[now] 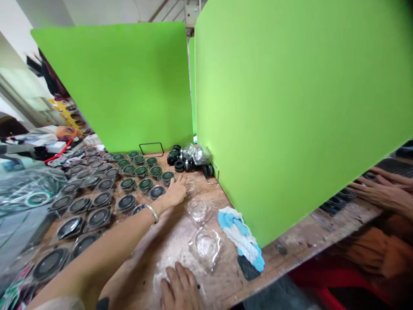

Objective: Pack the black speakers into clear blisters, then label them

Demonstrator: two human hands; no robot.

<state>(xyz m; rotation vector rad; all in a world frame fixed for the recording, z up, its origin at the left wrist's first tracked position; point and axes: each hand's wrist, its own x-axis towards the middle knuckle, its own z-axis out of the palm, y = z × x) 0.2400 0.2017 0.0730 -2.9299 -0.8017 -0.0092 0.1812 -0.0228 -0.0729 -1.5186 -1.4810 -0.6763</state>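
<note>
The left hand [177, 191], a bracelet [152, 213] on its wrist, reaches over the tabletop [135, 280] with its fingers extended and slightly apart. It lies between the nearest packed discs [157, 192] and a line of clear trays [205, 246]; its fingertips are at or beside the farthest tray, and I cannot tell whether they grip it.

The right hand [180, 287] lies palm down at the near edge of the view, fingers loosely bent and a little apart, with nothing visible in its grasp. The nearest tray sits just beyond it, towards the right.

The discs, dark and round in clear packs, stand in rows across the left of the tabletop. Beyond the left hand, black wheels [179, 166] lie heaped with clear wrapping [200, 155] at the foot of two green boards [129, 86]. A blue-and-white cloth [240, 234] rests against the right board, partly over a dark pad [248, 268]. Past that board, a co-worker's hands [376, 189] are near more dark discs [334, 204].
</note>
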